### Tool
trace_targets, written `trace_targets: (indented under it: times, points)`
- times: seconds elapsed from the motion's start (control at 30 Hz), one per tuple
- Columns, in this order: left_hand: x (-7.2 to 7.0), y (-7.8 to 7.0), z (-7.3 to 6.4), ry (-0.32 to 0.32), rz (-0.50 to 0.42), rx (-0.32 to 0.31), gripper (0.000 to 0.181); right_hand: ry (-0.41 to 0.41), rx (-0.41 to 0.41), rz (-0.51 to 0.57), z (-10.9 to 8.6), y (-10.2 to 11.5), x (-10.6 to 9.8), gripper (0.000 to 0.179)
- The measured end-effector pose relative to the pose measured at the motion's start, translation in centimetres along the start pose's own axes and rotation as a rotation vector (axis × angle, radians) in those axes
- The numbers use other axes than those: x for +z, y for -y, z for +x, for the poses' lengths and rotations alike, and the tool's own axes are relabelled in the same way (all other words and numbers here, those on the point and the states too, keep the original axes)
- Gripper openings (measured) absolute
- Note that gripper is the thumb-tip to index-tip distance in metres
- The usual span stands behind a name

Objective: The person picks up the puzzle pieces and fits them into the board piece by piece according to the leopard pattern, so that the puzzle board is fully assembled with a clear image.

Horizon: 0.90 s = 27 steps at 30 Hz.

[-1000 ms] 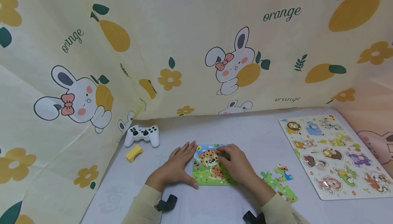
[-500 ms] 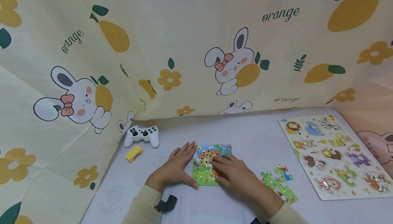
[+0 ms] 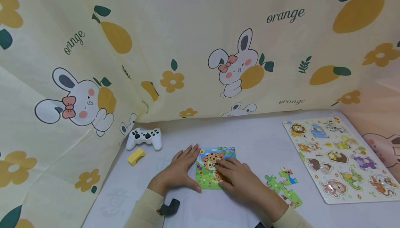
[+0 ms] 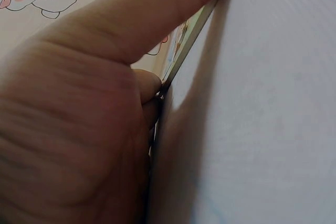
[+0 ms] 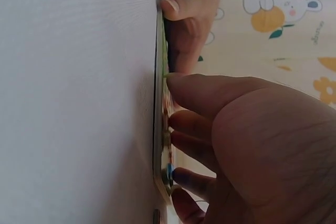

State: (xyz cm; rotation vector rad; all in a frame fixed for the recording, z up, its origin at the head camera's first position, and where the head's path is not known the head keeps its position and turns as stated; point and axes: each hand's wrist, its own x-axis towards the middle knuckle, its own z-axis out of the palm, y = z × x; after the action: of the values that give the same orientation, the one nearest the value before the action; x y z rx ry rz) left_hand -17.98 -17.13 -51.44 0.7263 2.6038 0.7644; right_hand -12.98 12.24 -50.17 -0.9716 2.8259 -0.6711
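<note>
The grip is loose and wide: the left hand is spread along the left side of the leopard puzzle, thumb by its near left corner, while the right hand rests its fingertips on the picture — fingers parted and slightly bent over the right-hand part. The puzzle lies flat on the white table, between the hands. To the right lie a few puzzle pieces, then an animal board. Far left sits a white game controller — a yellow block just beside it.
</note>
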Motion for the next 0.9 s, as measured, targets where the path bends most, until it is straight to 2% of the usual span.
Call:
trace_targets:
  times: [0.2, 0.37, 0.5, 0.77, 0.9]
  points:
    - [0.0, 0.0, 0.0, 0.001, 0.003, 0.0, 0.146, 0.021, 0.025, 0.005, -0.1, 0.2, 0.1, 0.058]
    - [0.1, 0.1, 0.1, -0.001, 0.004, 0.004, 0.146, 0.031, 0.041, 0.08, -0.2, 0.1, 0.2, 0.059]
    - [0.1, 0.2, 0.1, -0.006, 0.004, 0.007, 0.147, 0.004, 0.063, 0.212, -0.3, -0.2, 0.2, 0.058]
    - [0.2, 0.2, 0.1, -0.007, -0.006, 0.005, 0.148, -0.114, 0.112, 0.564, -0.6, -1.0, -1.0, 0.055]
    - [0.1, 0.2, 0.2, -0.008, 0.001, 0.007, 0.149, -0.159, 0.155, 0.676, -1.4, -1.8, -1.9, 0.049]
